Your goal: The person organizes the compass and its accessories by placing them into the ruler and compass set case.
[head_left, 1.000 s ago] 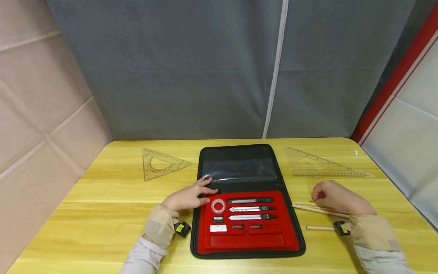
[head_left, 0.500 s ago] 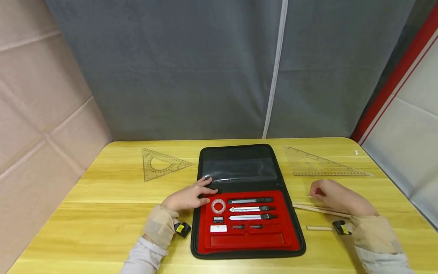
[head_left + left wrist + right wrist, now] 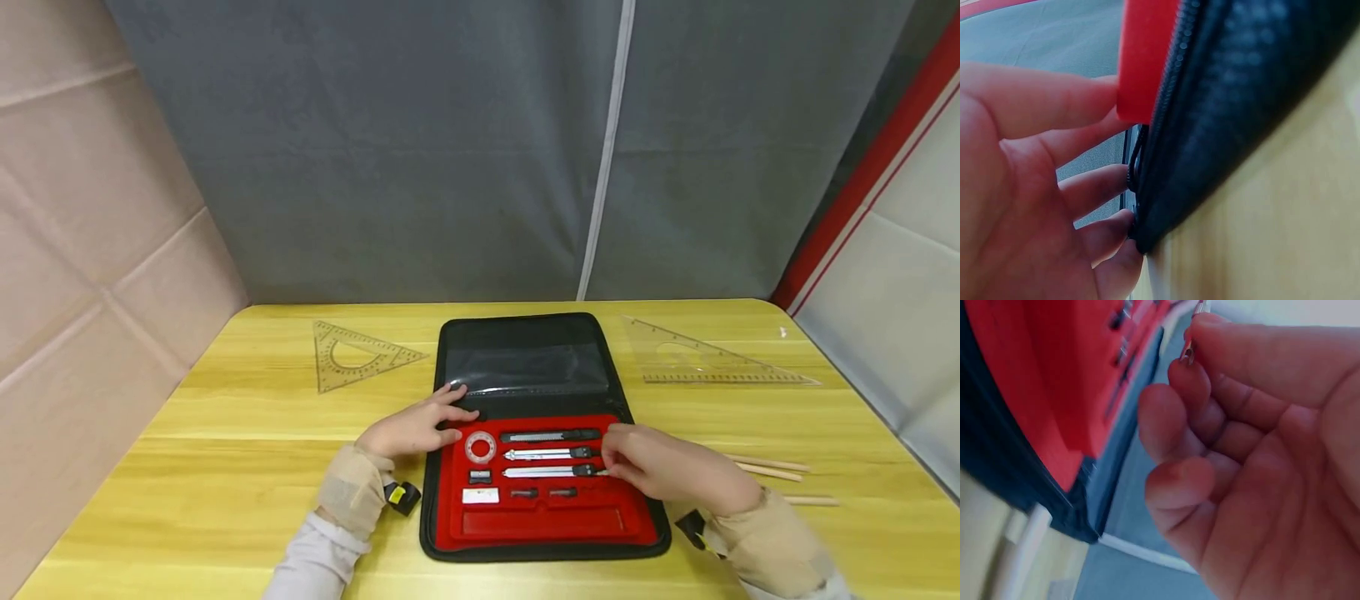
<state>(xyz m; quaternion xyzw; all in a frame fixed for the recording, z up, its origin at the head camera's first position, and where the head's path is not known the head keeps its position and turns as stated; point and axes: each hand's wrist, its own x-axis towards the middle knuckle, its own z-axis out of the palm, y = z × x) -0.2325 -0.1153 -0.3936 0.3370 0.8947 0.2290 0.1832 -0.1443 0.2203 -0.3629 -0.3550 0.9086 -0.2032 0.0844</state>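
A black zip case (image 3: 536, 552) lies spread flat with a red moulded tray (image 3: 637, 525). In the tray's slots sit a black-handled cutter-like tool (image 3: 551, 436), two silver compasses (image 3: 547, 454), a round clear protractor (image 3: 481, 447), a sharpener (image 3: 480, 477), a white eraser (image 3: 480, 496) and two small dark pieces (image 3: 562, 492). My left hand (image 3: 412, 428) rests on the case's left edge, fingers spread; the left wrist view shows them along the zip. Over the tray's right side, my right hand (image 3: 678, 468) pinches a small shiny metal piece (image 3: 1187, 355) between thumb and forefinger.
A clear set square (image 3: 356, 358) lies left of the case, and a longer clear one (image 3: 705, 362) lies back right. Several thin wooden pencils or sticks (image 3: 772, 471) lie right of the case, partly behind my right forearm. A grey curtain (image 3: 412, 167) closes the back.
My right hand has moved left from the table by the wooden sticks to the tray's right side, carrying the small metal piece. My left hand has stayed on the case.
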